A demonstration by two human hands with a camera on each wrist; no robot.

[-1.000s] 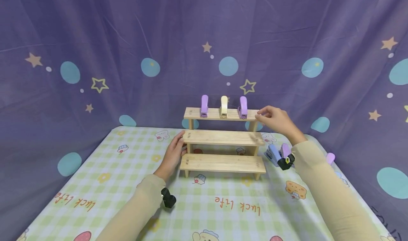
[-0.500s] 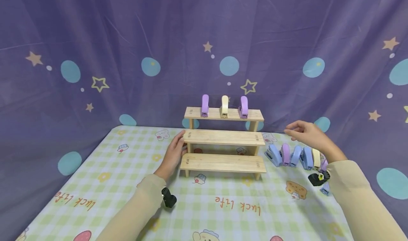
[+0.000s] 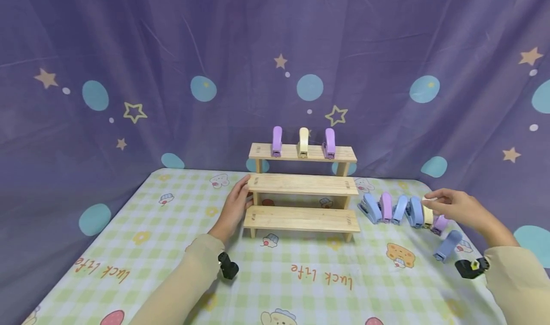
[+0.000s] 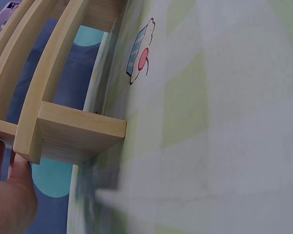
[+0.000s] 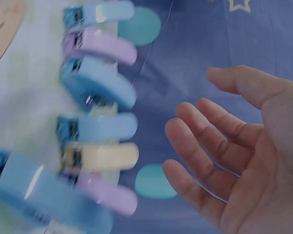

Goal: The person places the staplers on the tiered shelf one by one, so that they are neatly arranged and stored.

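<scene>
A three-tier wooden display rack (image 3: 301, 184) stands on the table. My left hand (image 3: 233, 208) grips the left end of its middle shelf; fingers (image 4: 20, 170) show at the wood in the left wrist view. On the top shelf stand a purple stapler (image 3: 277, 141), a cream stapler (image 3: 303, 142) and another purple stapler (image 3: 330, 143). My right hand (image 3: 461, 210) holds nothing, its fingers apart and slightly bent. It hovers by the right end of a stapler row, overlapping a cream stapler (image 3: 427, 216) in the head view. Beside that one lies a purple stapler (image 3: 440, 225).
The row continues leftward with blue staplers (image 3: 414, 212) and a purple one (image 3: 386, 208). A separate blue stapler (image 3: 449, 245) lies nearer, at an angle. A checked cloth (image 3: 322, 263) covers the table, and a purple patterned curtain (image 3: 240, 53) hangs behind.
My right hand has moved from the top shelf's right end, rightward and down to the stapler row. The staplers it covered now show. My left hand has stayed on the rack.
</scene>
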